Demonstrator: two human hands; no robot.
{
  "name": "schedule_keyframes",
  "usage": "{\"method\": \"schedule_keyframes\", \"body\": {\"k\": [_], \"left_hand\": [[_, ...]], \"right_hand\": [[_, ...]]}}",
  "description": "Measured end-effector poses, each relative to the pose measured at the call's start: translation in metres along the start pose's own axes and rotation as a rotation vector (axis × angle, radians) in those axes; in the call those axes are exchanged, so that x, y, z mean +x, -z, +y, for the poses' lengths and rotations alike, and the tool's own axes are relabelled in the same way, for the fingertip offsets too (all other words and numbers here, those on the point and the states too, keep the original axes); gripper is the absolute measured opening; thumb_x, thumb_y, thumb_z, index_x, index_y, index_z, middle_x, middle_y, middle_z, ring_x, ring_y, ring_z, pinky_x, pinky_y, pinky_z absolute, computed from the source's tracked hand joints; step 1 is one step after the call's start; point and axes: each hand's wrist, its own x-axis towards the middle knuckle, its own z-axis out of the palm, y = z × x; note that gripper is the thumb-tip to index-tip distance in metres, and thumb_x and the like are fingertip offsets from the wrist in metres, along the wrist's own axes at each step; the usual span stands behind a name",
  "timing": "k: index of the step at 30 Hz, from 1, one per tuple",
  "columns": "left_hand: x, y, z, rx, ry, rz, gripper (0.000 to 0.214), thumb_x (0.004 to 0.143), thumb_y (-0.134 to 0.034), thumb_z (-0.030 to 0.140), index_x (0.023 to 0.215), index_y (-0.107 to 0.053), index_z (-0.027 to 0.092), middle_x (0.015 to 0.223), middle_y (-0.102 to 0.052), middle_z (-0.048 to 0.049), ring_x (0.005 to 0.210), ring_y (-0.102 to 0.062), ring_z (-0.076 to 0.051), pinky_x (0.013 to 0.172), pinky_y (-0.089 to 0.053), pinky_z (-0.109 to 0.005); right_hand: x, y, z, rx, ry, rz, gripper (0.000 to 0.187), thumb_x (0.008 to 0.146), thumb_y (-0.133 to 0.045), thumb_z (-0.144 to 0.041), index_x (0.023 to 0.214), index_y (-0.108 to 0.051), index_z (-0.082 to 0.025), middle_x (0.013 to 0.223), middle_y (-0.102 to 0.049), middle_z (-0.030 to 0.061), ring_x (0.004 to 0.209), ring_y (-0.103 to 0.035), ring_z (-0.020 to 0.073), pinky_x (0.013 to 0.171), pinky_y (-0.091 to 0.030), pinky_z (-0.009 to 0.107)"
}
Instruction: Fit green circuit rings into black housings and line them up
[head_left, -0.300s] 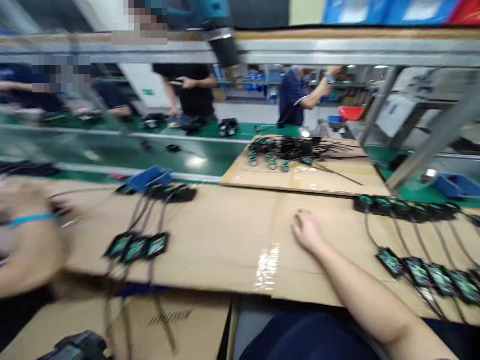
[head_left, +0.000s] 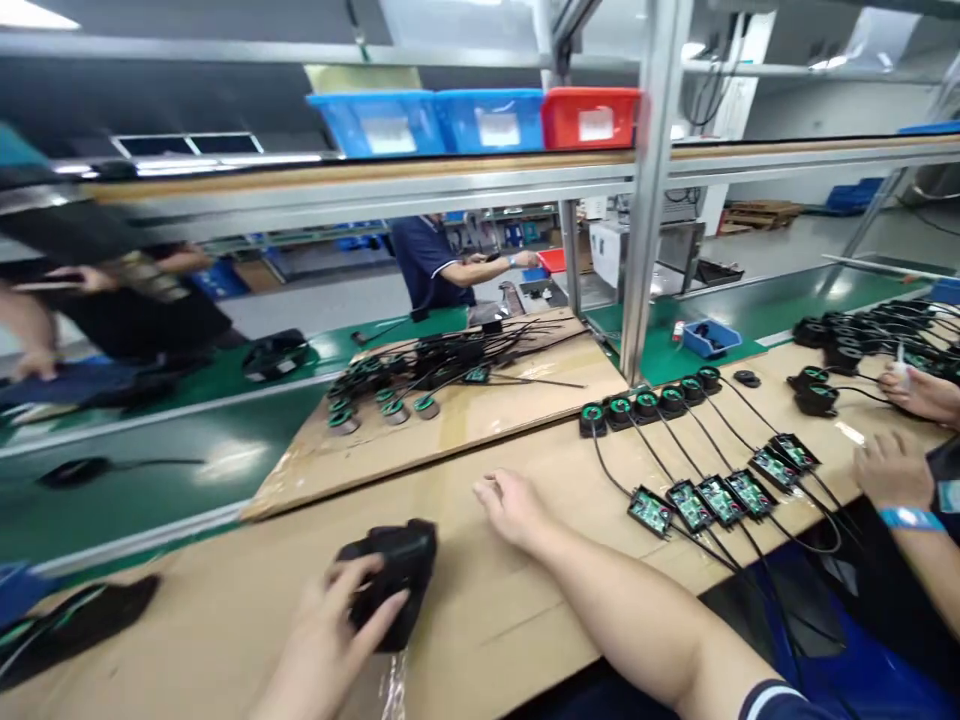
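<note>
My left hand (head_left: 337, 620) grips a black plastic part (head_left: 401, 580), fingers on its near side and thumb along the front. It looks like a boxy housing, blurred by motion, just above the cardboard. To the right, my right hand (head_left: 514, 508) rests on the cardboard-covered bench (head_left: 465, 640), fingers loosely bent and apart, with nothing visible in them. Beyond it stands a row of round black housings with green rings (head_left: 646, 403). Cables link them to open black boxes with green circuit boards (head_left: 718, 498).
A raised cardboard sheet (head_left: 495, 425) carries a heap of black cabled parts (head_left: 442, 360). Behind runs a green conveyor (head_left: 225, 450). A metal post (head_left: 646, 200) and shelf beam (head_left: 480, 180) cross ahead. At right, a co-worker's hands (head_left: 896, 475) are near more cabled parts. Blue bin (head_left: 709, 338).
The view has swung to the right. My left hand has come into view with the black plastic part in its grip. My right hand stays on the cardboard.
</note>
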Motion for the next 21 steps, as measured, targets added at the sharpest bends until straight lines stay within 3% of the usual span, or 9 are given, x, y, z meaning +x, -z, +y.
{"method": "schedule_keyframes", "body": {"k": [3,6,11,14,16,21], "left_hand": [[0.051,-0.050,0.043,0.025,-0.119,-0.119,0.038,0.076,-0.058,0.041,0.103,-0.067,0.016,0.108,-0.055,-0.0141,0.101,-0.061,-0.032,0.092,-0.053,-0.050],[0.064,-0.072,0.071,0.072,-0.131,-0.211,0.037,0.084,-0.052,0.032,0.115,-0.064,0.016,0.122,-0.049,-0.0154,0.110,-0.057,-0.031,0.098,-0.050,-0.049],[0.049,-0.062,0.076,0.058,-0.105,-0.225,0.048,0.087,-0.058,0.025,0.133,-0.048,0.021,0.137,-0.041,-0.0136,0.123,-0.050,-0.030,0.104,-0.046,-0.049],[0.039,-0.050,0.070,0.029,-0.042,-0.214,0.042,0.084,-0.066,0.029,0.119,-0.047,0.018,0.135,-0.042,-0.0144,0.115,-0.054,-0.028,0.097,-0.050,-0.046],[0.035,-0.044,0.068,0.006,-0.010,-0.262,0.032,0.081,-0.070,0.026,0.104,-0.050,0.017,0.123,-0.050,-0.0120,0.103,-0.057,-0.025,0.091,-0.050,-0.041],[0.039,-0.036,0.066,0.013,-0.097,-0.360,0.020,0.081,-0.072,0.024,0.092,-0.056,0.017,0.104,-0.058,-0.0071,0.092,-0.057,-0.020,0.083,-0.047,-0.031]], "right_hand": [[0.007,0.012,0.005,0.041,-0.014,0.033,0.044,0.106,-0.038,-0.048,0.124,-0.062,-0.015,0.116,-0.068,0.0074,0.111,-0.061,0.0181,0.099,-0.045,0.028],[0.009,0.015,0.011,0.076,-0.014,0.005,0.043,0.104,-0.041,-0.050,0.120,-0.064,-0.018,0.112,-0.069,0.0056,0.103,-0.065,0.0165,0.091,-0.048,0.025],[0.008,0.008,0.011,0.052,-0.039,-0.034,0.034,0.096,-0.058,-0.041,0.117,-0.064,-0.015,0.111,-0.068,0.0103,0.103,-0.063,0.0224,0.093,-0.047,0.031],[0.005,0.013,0.002,-0.009,-0.013,-0.030,0.029,0.095,-0.058,-0.034,0.114,-0.063,-0.012,0.112,-0.066,0.0136,0.107,-0.058,0.0272,0.099,-0.043,0.039],[0.002,0.017,-0.004,-0.034,0.048,-0.048,0.022,0.094,-0.058,-0.030,0.106,-0.063,-0.012,0.111,-0.064,0.0151,0.108,-0.056,0.0296,0.100,-0.041,0.043],[0.000,0.010,0.010,-0.182,0.230,-0.078,0.017,0.093,-0.056,-0.028,0.099,-0.062,-0.012,0.116,-0.060,0.0170,0.106,-0.054,0.0318,0.098,-0.041,0.046]]}}
